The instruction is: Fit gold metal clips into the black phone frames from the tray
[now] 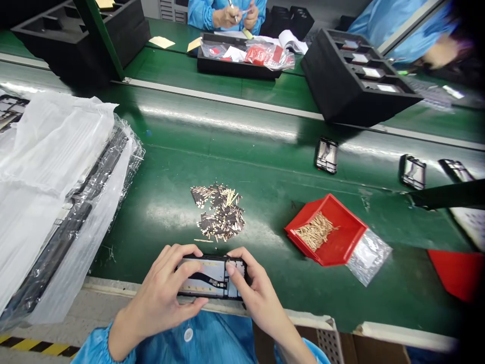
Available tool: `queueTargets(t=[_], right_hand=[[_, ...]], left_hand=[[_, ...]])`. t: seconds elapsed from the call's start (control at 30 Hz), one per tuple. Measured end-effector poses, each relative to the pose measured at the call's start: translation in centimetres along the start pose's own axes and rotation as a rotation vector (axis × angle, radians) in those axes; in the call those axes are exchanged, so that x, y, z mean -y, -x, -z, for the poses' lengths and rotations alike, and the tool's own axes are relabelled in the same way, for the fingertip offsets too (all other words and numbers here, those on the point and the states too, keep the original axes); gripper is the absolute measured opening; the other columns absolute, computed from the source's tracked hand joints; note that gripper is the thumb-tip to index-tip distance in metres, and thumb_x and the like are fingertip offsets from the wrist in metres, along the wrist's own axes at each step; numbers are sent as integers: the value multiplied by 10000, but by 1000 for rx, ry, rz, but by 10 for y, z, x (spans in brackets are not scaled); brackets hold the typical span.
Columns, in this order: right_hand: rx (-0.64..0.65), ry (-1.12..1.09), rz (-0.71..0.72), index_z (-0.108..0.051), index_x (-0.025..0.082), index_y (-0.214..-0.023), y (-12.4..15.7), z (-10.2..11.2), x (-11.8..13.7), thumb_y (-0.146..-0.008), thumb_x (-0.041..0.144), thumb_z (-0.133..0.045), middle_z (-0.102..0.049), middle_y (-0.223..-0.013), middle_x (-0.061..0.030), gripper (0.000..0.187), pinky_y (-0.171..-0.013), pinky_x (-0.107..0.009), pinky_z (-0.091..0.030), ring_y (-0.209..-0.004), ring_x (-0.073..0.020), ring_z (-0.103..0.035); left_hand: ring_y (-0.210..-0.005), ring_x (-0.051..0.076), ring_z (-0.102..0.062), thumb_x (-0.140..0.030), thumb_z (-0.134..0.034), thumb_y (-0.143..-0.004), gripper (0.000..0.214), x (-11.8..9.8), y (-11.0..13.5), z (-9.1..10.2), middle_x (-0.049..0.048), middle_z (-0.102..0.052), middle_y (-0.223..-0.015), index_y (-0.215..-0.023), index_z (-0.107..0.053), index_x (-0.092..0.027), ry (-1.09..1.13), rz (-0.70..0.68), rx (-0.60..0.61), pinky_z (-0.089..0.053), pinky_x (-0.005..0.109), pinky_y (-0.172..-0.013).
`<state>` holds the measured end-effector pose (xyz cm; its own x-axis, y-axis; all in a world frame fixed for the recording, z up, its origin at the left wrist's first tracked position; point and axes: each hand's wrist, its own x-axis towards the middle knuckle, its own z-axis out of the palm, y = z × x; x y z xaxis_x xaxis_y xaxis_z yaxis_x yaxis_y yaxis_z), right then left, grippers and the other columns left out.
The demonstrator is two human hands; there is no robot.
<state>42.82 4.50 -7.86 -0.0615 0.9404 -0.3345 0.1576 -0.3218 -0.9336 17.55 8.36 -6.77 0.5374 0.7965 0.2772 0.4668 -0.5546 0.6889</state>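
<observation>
The smartphone mid-frame [215, 270] is a slim rectangular shell with a black rim and a pale, smooth inner plate, crossed by a curved black flex cable [202, 276]. It is at the near edge of the bench, centre, its long side running left to right. Just beyond it is a loose pile of small strips [223, 222], dark brown and cream, with a matte look. To the right, a red plastic bin [346, 230] of angular form contains thin tan strips [315, 231]; a crinkled clear plastic bag [369, 259] lies against its right side. At left, wrinkled white sheeting [41, 146] covers dark parts in clear film.

The bench top [162, 174] is green, smooth and reflective, with a pale metal strip [227, 100] along its far part. Three further phone frames [326, 155] lie at right. Beyond the strip stand a shallow black tray [238, 72] of bagged items and, to its right, a compartmented black box [341, 83]. A co-worker in blue sleeves [200, 15] is seated at the far side.

Both hands are gripping the mid-frame. The left hand [164, 285] spans its left end, one fingertip over the face. The right hand [261, 293] grasps the right end, thumb across the face.
</observation>
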Motion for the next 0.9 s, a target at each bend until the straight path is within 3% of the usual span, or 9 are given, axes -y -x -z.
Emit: queueTargets(t=[0.17, 0.33, 0.43, 0.57, 0.7, 0.77, 0.9], right_hand=[[146, -203, -93, -595, 255, -1202, -5, 9, 5, -1069, 649, -687, -632, -955, -6, 426, -738, -271, -515, -848, -181, -576], [66, -296, -73, -596, 245, -1067, -8, 8, 1, -1078, 638, -670, -602, -880, 17, 399, -713, -263, -497, -782, -166, -553], [114, -208, -41, -648, 241, -1086, -9, 15, 2, -1111, 627, -604, -642, -895, 1, 389, -715, -278, -519, -784, -179, -592], [30, 86, 253, -687, 275, -1316, -15, 29, 4, -1132, 411, -641, -719, -1170, -60, 233, -931, -331, -572, -1061, -226, -688], [-81, 256, 603, -719, 265, -1153, -21, 31, 1, -1080, 152, -689, -732, -1016, -33, 137, -820, -298, -592, -911, -185, -707], [-81, 314, 682, -735, 258, -1137, -23, 31, -1, -1061, 97, -699, -750, -1005, -37, 182, -801, -297, -612, -896, -186, -727], [-61, 356, 751, -755, 255, -1165, -27, 31, -5, -1060, 54, -662, -772, -1020, -62, 245, -786, -322, -649, -894, -208, -761]], left_hand=[[-1165, 320, -677, -215, -855, -841, 598, -9, -6, -1, 145, -706, -1390, -1351, -543, -230, 0, 64, 49, -579, 483, -1008], [-1073, 330, -680, -183, -844, -784, 639, -19, -11, -4, 120, -742, -1281, -1344, -541, -236, -70, 76, 37, -607, 470, -877], [-994, 306, -684, -176, -879, -738, 704, -21, -15, -3, 86, -746, -1210, -1343, -524, -240, -64, 90, 72, -612, 475, -860], [-993, 295, -700, -161, -917, -715, 779, -20, -18, 0, 59, -748, -1208, -1367, -502, -255, -56, 83, 138, -608, 491, -919], [-1039, 309, -709, -216, -932, -777, 741, -17, -19, 2, 72, -746, -1249, -1390, -518, -270, -61, 75, 175, -602, 474, -918], [-979, 290, -716, -279, -903, -862, 613, -15, -19, 0, 68, -755, -1177, -1360, -545, -258, -51, 78, 140, -598, 426, -841], [-788, 212, -680, -277, -742, -1052, 198, -12, -20, -9, 23, -743, -969, -1197, -613, -235, -47, 84, -60, -535, 341, -709]])
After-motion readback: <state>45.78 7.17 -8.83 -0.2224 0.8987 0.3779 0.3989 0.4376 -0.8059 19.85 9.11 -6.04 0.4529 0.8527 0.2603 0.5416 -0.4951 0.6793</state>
